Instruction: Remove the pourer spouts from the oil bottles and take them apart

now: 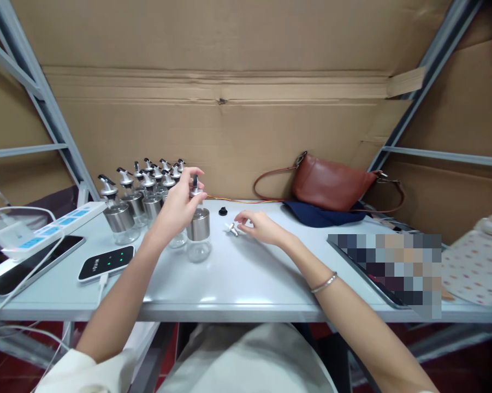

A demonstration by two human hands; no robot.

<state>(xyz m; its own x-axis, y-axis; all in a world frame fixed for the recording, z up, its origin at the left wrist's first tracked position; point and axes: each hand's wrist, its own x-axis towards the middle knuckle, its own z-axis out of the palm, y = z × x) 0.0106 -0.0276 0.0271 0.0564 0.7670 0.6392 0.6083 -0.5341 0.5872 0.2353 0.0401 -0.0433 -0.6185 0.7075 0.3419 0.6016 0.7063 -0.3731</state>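
A glass oil bottle with a steel band stands upright at the middle left of the table. My left hand grips the silver and black pour spout on its top between thumb and fingers. My right hand hovers low over the table, thumb and fingers curved and apart. By its fingertips lies a small silver and white spout piece; whether they touch it is hard to tell. A small black cap lies behind that piece. Several similar oil bottles with pour spouts stand grouped at the left, partly behind my left hand.
At the left are a power strip, a phone, a black device with green lights and white cables. A brown handbag rests on dark blue cloth at the back right. Right are a blurred-out flat item and a dotted pouch.
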